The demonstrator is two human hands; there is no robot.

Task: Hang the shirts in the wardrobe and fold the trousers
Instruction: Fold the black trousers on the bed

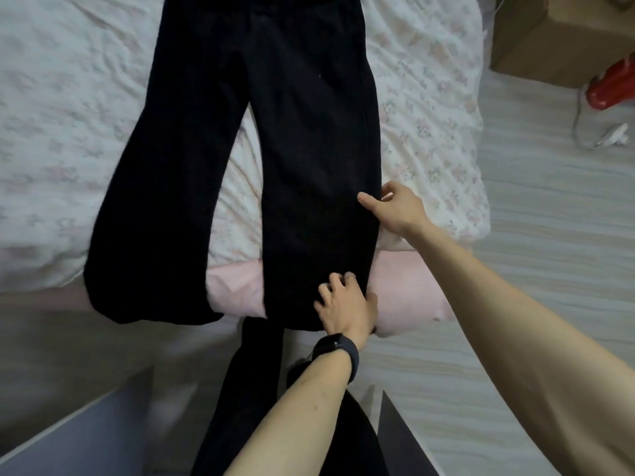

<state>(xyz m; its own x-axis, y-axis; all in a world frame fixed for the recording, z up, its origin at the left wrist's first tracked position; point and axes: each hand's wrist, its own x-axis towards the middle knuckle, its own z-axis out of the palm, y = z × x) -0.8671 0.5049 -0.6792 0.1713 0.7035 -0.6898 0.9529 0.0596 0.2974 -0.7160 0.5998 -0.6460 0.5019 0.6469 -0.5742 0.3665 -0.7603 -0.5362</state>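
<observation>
Black trousers (275,132) of soft, finely ribbed cloth lie flat, legs spread apart, on a white quilted bed cover (68,97) with a faint floral print and many creases. The hems hang over the near edge of the bed, where a smooth pink sheet (405,286) shows beneath the cover.

The right hand (395,207) pinches the outer edge of one trouser leg, its thumb (366,201) pressed on top of the cloth and the other fingers curled under the edge. Nearer the hem of the same leg, just short of the right fingers, the left hand (343,304) grips that edge, fingers bent and spread on the cloth, thumb at the side. A ring sits on one left finger, and a black wristband (338,348) circles the left wrist.

Well beyond the right fingers, on the pale striped floor (549,269), stand a brown cardboard box (556,39), contents hidden, a glossy red object (615,84) and a white plug (613,134) with its cable.
</observation>
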